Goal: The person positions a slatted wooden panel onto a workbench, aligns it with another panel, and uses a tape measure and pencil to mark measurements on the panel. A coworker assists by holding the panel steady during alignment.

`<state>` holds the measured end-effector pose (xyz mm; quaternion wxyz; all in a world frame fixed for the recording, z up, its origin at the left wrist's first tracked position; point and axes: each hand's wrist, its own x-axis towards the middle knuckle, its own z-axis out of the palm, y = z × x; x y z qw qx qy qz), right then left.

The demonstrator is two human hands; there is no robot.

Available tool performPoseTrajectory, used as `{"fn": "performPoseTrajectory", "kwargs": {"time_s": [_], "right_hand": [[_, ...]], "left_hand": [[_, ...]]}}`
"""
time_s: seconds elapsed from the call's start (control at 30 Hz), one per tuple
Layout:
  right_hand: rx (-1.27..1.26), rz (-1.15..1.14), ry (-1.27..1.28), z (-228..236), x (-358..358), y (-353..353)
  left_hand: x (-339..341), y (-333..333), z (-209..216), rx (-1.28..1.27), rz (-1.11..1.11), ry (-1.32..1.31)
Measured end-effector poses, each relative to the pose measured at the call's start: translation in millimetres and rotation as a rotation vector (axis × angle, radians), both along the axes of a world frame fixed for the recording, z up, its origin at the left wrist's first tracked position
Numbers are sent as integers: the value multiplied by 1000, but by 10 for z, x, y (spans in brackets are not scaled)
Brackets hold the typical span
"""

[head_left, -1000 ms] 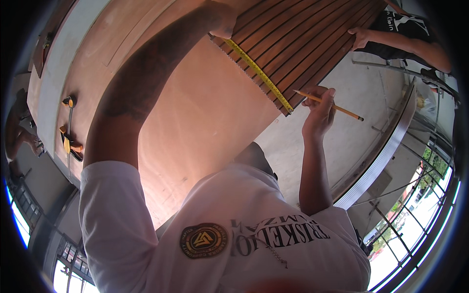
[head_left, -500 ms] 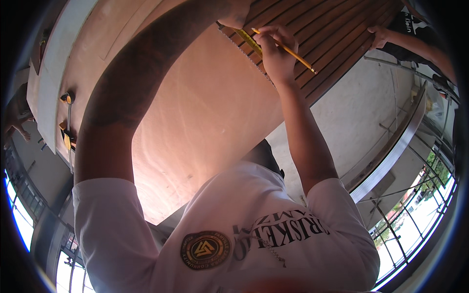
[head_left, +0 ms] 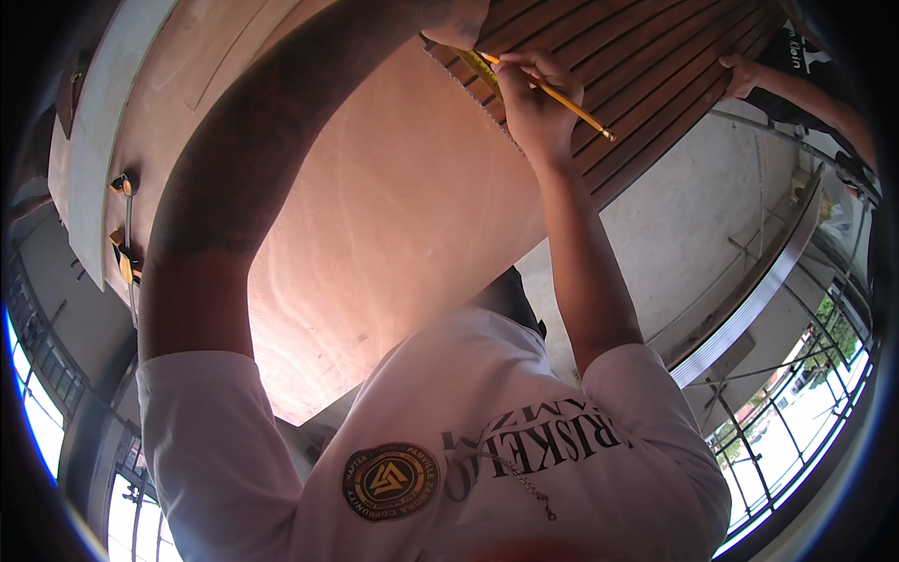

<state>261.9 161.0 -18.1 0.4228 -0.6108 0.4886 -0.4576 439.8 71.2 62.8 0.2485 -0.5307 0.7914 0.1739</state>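
Note:
My left hand, partly cut off by the upper edge, is closed over the end of a yellow tape measure; its fingertips are hidden. The tape's blade lies along the jagged-looking end of a brown slatted wood panel. Between the fingers of my right hand is a yellow pencil, held at a slant. Its tip points toward my left hand, close beside the tape; I cannot tell whether it touches the panel. Beneath the panel and my left arm is a broad, pale plywood sheet.
Two clamp-like tools with yellow-orange parts sit at the plywood's left side. At the upper right, another person's hand rests at the panel's far edge. A ribbed metal strip curves along the right, near metal railings.
The pencil's tip has come slightly closer to my left hand, which stays at the tape. At the far left, another person's hand has mostly gone from sight. The view has shifted a little.

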Motion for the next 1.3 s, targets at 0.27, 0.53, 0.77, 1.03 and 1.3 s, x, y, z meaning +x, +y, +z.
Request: {"fn": "performPoseTrajectory", "kwargs": {"time_s": [0.27,0.53,0.77,1.03,1.3], "right_hand": [[-32,11,82,14,7,-6],[-63,14,65,12,16,1],[-78,3,73,0,26,11],[-62,15,80,3,36,20],[6,40,65,30,15,44]], "left_hand": [[16,-18,38,26,14,6],[7,-19,54,36,32,-3],[8,-30,42,37,11,-7],[11,-23,63,48,39,-2],[14,-24,34,41,17,26]]}}
